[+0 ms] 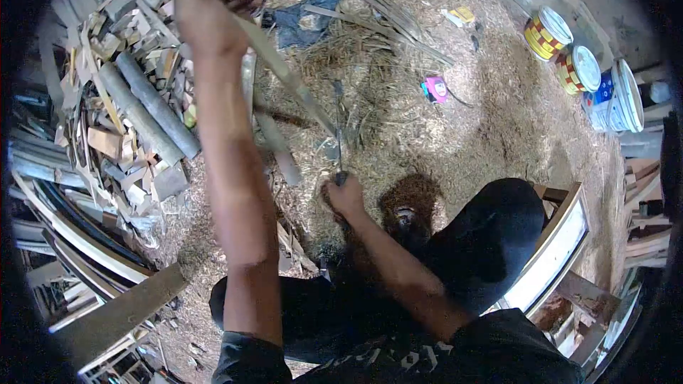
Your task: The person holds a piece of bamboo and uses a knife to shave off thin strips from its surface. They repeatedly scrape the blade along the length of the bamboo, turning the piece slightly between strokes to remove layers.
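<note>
My left hand [217,7] is raised at the upper left, its fingers closed round the upper end of a long, flat, pale wooden strip [284,75]. The strip slants down to the right, and its lower end overlaps the blade of a knife [339,139]. Low in the middle, my right hand [346,198] is wrapped round the knife's dark handle. The narrow blade points away from me, over the shavings-covered floor [398,139].
Wood offcuts [107,142] and two round poles [146,114] are piled at left. A pink tape measure [435,90] lies right of the knife. Several buckets [580,70] stand at upper right. A framed panel [558,252] is beside my right knee.
</note>
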The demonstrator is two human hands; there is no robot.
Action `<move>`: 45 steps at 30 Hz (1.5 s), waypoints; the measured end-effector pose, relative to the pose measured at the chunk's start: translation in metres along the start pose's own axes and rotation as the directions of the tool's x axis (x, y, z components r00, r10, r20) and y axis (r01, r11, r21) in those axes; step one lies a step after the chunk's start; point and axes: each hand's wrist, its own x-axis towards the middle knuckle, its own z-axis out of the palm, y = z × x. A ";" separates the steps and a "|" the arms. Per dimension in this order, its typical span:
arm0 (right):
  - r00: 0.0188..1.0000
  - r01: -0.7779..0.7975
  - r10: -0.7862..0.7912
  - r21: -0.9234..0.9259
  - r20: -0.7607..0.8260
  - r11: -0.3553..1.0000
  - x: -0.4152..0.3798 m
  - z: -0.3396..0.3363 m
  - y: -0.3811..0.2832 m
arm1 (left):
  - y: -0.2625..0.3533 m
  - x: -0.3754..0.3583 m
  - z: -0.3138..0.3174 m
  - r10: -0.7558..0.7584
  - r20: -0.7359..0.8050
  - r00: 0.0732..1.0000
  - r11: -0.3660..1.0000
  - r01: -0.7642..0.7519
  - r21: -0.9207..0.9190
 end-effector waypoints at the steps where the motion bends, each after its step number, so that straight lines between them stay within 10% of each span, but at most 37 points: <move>1: 1.000 -0.003 0.002 0.051 0.016 0.999 -0.001 -0.003 0.005 | -0.002 0.000 -0.005 -0.002 0.075 0.997 0.999 0.005 -0.043; 8: 0.970 0.239 -0.219 0.242 -0.106 0.940 -0.004 -0.017 -0.037 | -0.003 -0.006 -0.002 0.035 0.168 0.985 0.999 -0.028 -0.041; 14: 0.997 0.005 -0.002 -0.042 0.081 0.999 0.004 -0.010 0.016 | 0.000 -0.010 0.003 0.019 0.248 0.969 0.997 0.001 -0.082; 21: 0.988 0.113 -0.130 0.183 0.083 0.977 -0.018 -0.090 -0.151 | -0.001 -0.021 0.017 0.032 0.329 0.944 1.000 -0.029 -0.012; 28: 0.874 0.485 -0.470 0.288 -0.124 0.826 -0.031 -0.093 -0.162 | 0.012 -0.041 0.012 -0.090 0.570 0.817 0.960 0.224 -0.170; 30: 0.977 -0.007 -0.063 0.324 0.204 0.946 -0.009 -0.083 -0.126 | 0.012 -0.040 0.007 -0.085 0.669 0.739 0.938 0.286 -0.196; 38: 0.972 0.101 -0.146 0.233 0.183 0.967 -0.022 -0.116 -0.158 | 0.001 -0.034 0.031 0.034 0.324 0.945 0.993 -0.070 0.100; 41: 0.909 0.416 -0.407 0.277 -0.091 0.866 -0.028 -0.104 -0.162 | -0.005 -0.032 0.033 0.106 0.328 0.939 0.980 -0.154 0.125; 45: 0.981 0.042 -0.085 0.239 0.172 0.970 0.010 -0.062 -0.076 | -0.003 -0.032 0.028 0.200 0.254 0.946 0.946 -0.254 0.200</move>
